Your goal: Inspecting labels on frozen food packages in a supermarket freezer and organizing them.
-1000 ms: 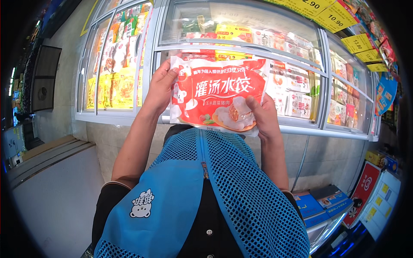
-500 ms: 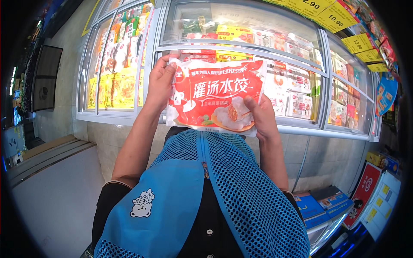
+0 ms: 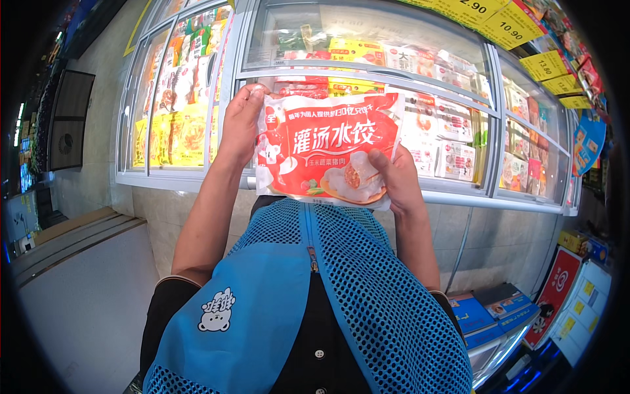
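Note:
A red and white plastic bag of frozen dumplings (image 3: 335, 138) is stretched between my two hands, its printed front facing up toward me. My left hand (image 3: 243, 121) is closed at the bag's upper left edge, fingers partly hidden. On the lower right side, my right hand (image 3: 401, 178) grips the bag with the thumb lying across the front and the fingers out of sight behind it. The bag is above the front edge of a glass-topped display freezer (image 3: 433, 192), close to my blue mesh vest (image 3: 262, 289).
Behind the bag, the freezer holds several packages under sliding glass, including yellow bags (image 3: 177, 138) at the left and white boxes (image 3: 454, 157) at the right. Yellow price signs (image 3: 508, 29) hang at the upper right. A grey-white cabinet (image 3: 85, 295) stands at lower left.
The bag has shifted slightly left and tilted a little. My left fingers have moved at its upper left corner. My right hand keeps its grip, edging slightly left.

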Motion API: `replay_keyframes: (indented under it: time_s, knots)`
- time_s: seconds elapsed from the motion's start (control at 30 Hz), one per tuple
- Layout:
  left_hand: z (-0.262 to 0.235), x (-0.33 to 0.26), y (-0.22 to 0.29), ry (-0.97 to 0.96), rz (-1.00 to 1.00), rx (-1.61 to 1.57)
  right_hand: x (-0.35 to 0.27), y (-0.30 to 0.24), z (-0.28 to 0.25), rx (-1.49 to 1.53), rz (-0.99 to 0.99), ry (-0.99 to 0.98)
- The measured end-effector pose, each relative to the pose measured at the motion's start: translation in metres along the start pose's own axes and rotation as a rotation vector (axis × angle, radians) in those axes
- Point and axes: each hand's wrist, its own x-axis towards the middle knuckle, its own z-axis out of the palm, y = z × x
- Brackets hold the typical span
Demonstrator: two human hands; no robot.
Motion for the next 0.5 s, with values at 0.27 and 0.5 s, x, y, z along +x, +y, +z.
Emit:
replay_keyframes:
  time_s: [0.27, 0.5]
  knots:
    - [-0.003, 0.011, 0.006, -0.017, -0.006, -0.111, -0.003, -0.003, 0.001, 0.044, 0.008, 0.001]
    - [-0.002, 0.008, -0.002, 0.011, -0.029, -0.210, -0.004, 0.003, -0.003, 0.073, -0.065, 0.026]
